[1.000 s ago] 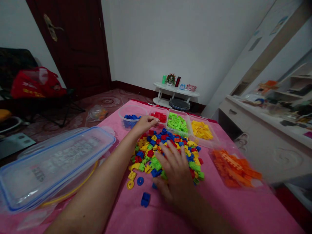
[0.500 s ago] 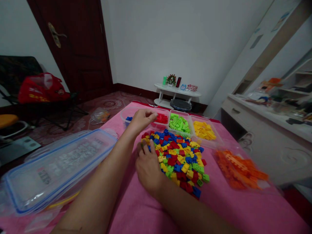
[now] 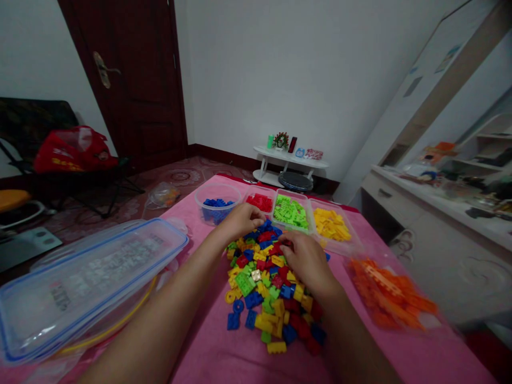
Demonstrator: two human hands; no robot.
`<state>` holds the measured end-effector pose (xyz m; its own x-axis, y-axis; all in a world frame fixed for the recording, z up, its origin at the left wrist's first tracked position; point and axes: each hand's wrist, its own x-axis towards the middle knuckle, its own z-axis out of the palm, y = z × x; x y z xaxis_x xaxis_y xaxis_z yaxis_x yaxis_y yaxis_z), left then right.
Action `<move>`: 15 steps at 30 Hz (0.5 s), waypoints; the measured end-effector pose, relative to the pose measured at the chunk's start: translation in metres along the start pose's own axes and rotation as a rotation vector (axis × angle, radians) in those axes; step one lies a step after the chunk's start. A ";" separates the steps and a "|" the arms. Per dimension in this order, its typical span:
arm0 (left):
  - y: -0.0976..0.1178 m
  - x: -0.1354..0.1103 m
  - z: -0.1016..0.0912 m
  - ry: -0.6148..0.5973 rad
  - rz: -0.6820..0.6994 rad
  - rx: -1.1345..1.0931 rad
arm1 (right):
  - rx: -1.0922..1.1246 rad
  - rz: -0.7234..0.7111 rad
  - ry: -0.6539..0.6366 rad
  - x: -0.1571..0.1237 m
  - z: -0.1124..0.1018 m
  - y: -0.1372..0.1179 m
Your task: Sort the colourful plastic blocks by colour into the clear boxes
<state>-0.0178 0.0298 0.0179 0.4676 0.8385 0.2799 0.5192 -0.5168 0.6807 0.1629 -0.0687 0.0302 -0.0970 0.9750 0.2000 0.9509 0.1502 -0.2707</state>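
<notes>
A loose pile of building bricks (image 3: pixel 260 277) in red, blue, yellow and green spreads over the pink cloth. My left hand (image 3: pixel 245 220) is at the pile's far left edge, its fingers curled close together; what they hold, if anything, is hidden. On the right side of the pile, my right hand (image 3: pixel 308 258) has thumb and fingers closing around a red building brick (image 3: pixel 286 243). Beyond the hands stand a round tub of blue bricks (image 3: pixel 216 209) and clear compartments with red bricks (image 3: pixel 260 201), green bricks (image 3: pixel 290 212) and yellow bricks (image 3: pixel 331 224).
A clear bag of orange pieces (image 3: pixel 390 293) lies to the right on the pink cloth (image 3: pixel 224 357). Clear lids with blue rims (image 3: pixel 96 282) are stacked at the left. Past the table stands a low white shelf (image 3: pixel 290 156), and a cabinet (image 3: pixel 432 234) is at the right.
My left hand has come back from beside the red compartment to the pile. My right hand has moved from the pile's left side to its right, and the pile's near left part now shows.
</notes>
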 end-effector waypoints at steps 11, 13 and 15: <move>0.021 -0.012 0.023 -0.156 -0.014 0.323 | -0.031 0.003 -0.107 -0.001 0.010 0.011; 0.019 -0.011 0.020 -0.164 -0.055 0.290 | 0.011 0.025 -0.089 -0.001 0.003 0.012; 0.016 -0.010 0.016 -0.153 -0.080 0.243 | 0.074 0.013 -0.070 -0.002 -0.007 0.012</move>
<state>-0.0027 0.0107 0.0148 0.5112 0.8518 0.1146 0.7062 -0.4922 0.5089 0.1769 -0.0697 0.0329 -0.1071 0.9856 0.1308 0.9283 0.1463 -0.3419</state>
